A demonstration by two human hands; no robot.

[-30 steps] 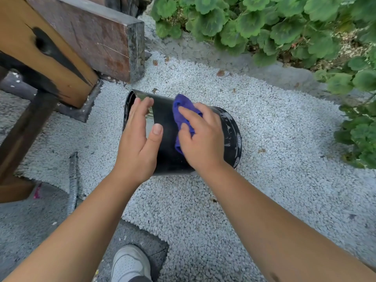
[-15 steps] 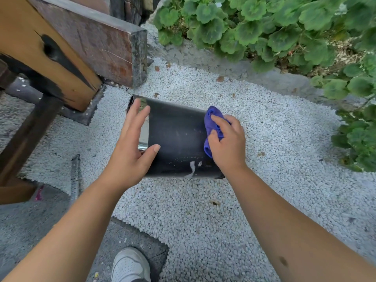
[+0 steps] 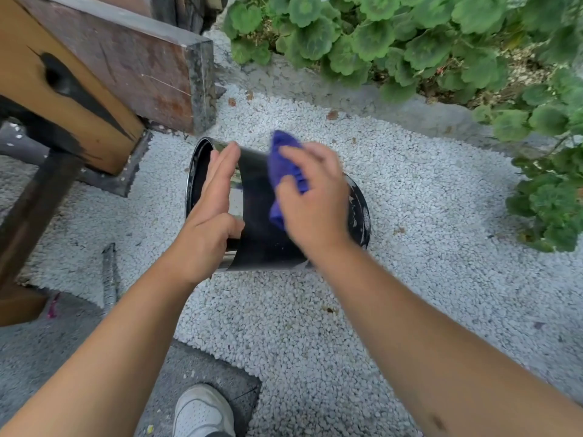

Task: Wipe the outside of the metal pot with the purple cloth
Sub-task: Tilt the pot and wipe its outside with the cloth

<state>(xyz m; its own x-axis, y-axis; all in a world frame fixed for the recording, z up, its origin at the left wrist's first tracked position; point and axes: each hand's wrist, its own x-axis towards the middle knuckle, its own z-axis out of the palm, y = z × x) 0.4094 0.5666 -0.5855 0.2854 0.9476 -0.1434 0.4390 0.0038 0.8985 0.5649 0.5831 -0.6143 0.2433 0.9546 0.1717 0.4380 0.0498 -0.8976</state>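
- The metal pot [image 3: 262,222] lies on its side on white gravel [image 3: 410,247], mouth toward nine o'clock.
- The left hand [image 3: 211,222] is flat, fingers straight, pressed against the pot near its rim.
- The right hand [image 3: 315,200], blurred, seems to clutch the purple cloth [image 3: 284,171] against the pot's upper side.

White gravel [image 3: 315,326], metal pot [image 3: 262,234] seemingly sideways

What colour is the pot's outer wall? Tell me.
Black, with a shiny metal band near the open rim, on the pot; seen in the head view.
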